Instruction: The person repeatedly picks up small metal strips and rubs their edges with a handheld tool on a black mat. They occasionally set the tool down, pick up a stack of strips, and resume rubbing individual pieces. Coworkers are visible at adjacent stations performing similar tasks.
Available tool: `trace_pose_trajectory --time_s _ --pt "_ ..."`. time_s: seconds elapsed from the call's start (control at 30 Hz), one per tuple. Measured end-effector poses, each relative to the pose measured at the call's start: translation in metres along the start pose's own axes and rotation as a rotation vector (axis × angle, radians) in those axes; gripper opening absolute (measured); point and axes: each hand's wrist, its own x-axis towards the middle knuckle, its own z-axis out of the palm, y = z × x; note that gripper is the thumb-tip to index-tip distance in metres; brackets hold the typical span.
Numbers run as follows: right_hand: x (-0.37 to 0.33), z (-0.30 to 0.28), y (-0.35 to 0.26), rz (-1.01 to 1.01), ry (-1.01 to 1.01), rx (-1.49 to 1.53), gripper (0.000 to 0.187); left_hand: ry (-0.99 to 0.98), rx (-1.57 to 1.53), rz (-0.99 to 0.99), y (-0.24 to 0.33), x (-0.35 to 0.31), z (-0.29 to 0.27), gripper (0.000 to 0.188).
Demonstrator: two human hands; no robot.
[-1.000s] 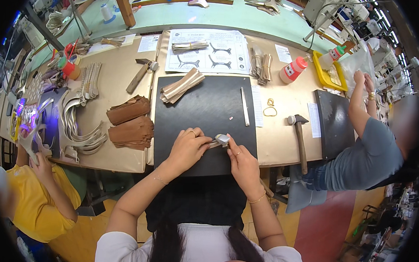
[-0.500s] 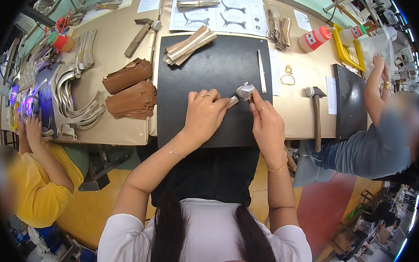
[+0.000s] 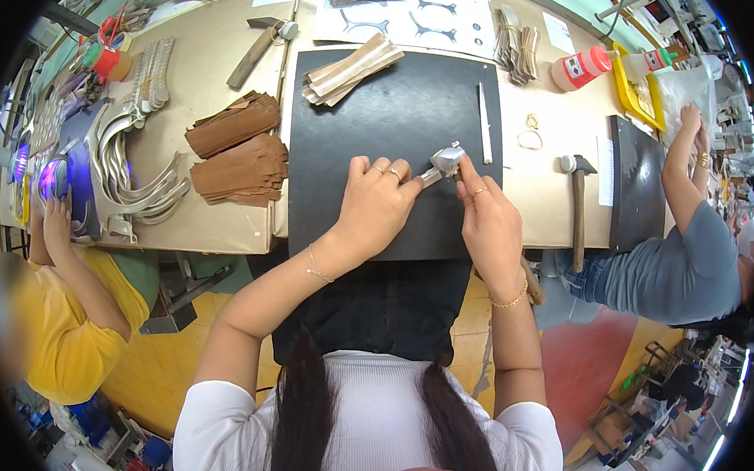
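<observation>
Above the black work mat (image 3: 335, 207), my left hand (image 3: 377, 199) is closed on a narrow pale strip (image 3: 431, 177), whose end shows past the thumb. My right hand (image 3: 490, 221) pinches a small, silvery, angular piece (image 3: 447, 159) with the index finger along its right side. Strip and silvery piece meet or overlap; which of the two I cannot tell. Farther up the mat lies a fanned bundle of brown and cream strips (image 3: 352, 70). A slim white pointed strip (image 3: 485, 121) rests near the mat's right edge.
Brown leather pieces (image 3: 238, 171) are stacked left, below a hammer (image 3: 254, 55). Another hammer (image 3: 578, 209) lies right, near rubber bands (image 3: 531, 133) and a red-white bottle (image 3: 580, 68). Co-workers sit on both sides, in yellow (image 3: 78, 321) and blue-grey (image 3: 686, 263).
The pale strip's end has come up against the silvery piece, where a small gap showed before. Both hands sit slightly farther right in the picture, and the whole view has shifted a little.
</observation>
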Motion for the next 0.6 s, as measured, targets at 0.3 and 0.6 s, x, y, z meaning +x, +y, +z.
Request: trace_pose_trajectory --time_s 0.3,0.6 --pt "-0.003 -0.006 -0.009 0.007 -0.084 -0.061 0.045 0.018 0.046 0.095 0.003 0.001 -0.001 0.013" --pt "-0.013 0.007 -0.004 -0.023 -0.057 -0.083 0.045 -0.027 -0.243 -0.183 -0.004 -0.004 -0.006 0.015"
